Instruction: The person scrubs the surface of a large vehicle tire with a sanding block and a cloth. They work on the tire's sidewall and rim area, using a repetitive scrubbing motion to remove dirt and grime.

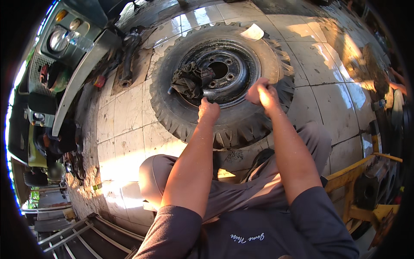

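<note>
A large, chunky-treaded tyre lies flat on the floor in front of me, around a black steel wheel rim. My left hand is closed at the near edge of the rim; what its fingers hold, if anything, is hidden. Over the tyre's near right sidewall, my right hand is closed on a flat reddish-brown piece, slightly blurred. A crumpled dark rag rests on the left part of the rim, just beyond my left hand. On the tyre's far sidewall lies a pale sheet scrap.
A vehicle front with a headlight and curved bumper stands at the left. Beside it lies a greasy metal rod part. A yellow metal frame stands at the right. Metal bars are at the lower left. Another person's arm shows far right.
</note>
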Available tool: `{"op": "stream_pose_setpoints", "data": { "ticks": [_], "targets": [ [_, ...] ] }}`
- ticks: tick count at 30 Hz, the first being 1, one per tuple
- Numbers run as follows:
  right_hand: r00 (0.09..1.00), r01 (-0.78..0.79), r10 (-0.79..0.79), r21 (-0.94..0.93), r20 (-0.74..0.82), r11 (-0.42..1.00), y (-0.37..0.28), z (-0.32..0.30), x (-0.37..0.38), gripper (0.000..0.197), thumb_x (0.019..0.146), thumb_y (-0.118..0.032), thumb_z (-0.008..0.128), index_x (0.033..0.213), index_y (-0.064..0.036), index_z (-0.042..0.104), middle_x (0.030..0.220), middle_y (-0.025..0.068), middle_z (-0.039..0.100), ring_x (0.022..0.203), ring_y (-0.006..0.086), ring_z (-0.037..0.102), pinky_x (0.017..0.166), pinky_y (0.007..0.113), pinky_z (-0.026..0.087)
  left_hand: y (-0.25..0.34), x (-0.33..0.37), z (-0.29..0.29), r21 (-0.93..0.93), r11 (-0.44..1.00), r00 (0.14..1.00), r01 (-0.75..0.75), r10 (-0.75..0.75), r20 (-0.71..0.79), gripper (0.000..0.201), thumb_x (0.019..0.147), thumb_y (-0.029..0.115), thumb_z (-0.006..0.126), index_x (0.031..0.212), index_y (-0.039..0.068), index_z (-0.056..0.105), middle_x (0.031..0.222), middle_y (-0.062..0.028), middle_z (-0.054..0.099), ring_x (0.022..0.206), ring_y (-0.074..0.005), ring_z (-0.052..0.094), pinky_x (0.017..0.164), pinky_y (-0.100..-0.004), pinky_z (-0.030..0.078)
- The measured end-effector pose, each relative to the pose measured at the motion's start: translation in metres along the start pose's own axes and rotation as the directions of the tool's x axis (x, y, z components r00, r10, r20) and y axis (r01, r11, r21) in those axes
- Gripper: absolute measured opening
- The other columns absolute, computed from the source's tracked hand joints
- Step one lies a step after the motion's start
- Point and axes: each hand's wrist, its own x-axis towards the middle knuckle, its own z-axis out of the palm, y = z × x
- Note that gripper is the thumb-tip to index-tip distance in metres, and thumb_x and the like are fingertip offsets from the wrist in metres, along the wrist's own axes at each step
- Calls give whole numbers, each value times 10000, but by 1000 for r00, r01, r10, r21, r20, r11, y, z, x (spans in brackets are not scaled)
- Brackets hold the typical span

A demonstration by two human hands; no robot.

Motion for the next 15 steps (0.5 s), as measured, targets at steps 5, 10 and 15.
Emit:
{"op": "stream_pose_setpoints", "data": {
  "ticks": [5, 10, 15],
  "targets": [
    [976, -189, 218, 514, 3, 837, 0, -7, 7, 317, 982, -292, 467, 1138, -26, 542, 995, 144, 643, 743, 260, 668, 620, 418, 607, -19, -23, 0, 332, 941, 980, -73, 129, -149, 621, 880, 229, 527, 1477, 188, 362, 1577, -74, 266, 1472, -277, 193, 1150, -560, 183],
    [957, -291, 252, 464, 145, 837, -1, 10, 7, 356, 977, -249, 511, 1282, -75, 451, 1188, 112, 594, 972, 259, 649, 696, 439, 599, -57, -15, -2, 39, 956, 870, 292, -248, -426, 722, 890, 304, 538, 1540, 191, 245, 1631, -121, 62, 1506, -339, 28, 1158, -643, 37],
    [982, -175, 157, 180, 108, 968, 15, 11, 31, 265, 930, -177, 539, 1158, -56, 599, 1016, 87, 617, 996, 130, 578, 663, 294, 500, -66, 3, 5, -83, 907, 808, 414, -407, -426, 727, 908, 351, 427, 1568, 196, 166, 1637, -129, 46, 1503, -354, 48, 1162, -637, 8]
  ]
}}
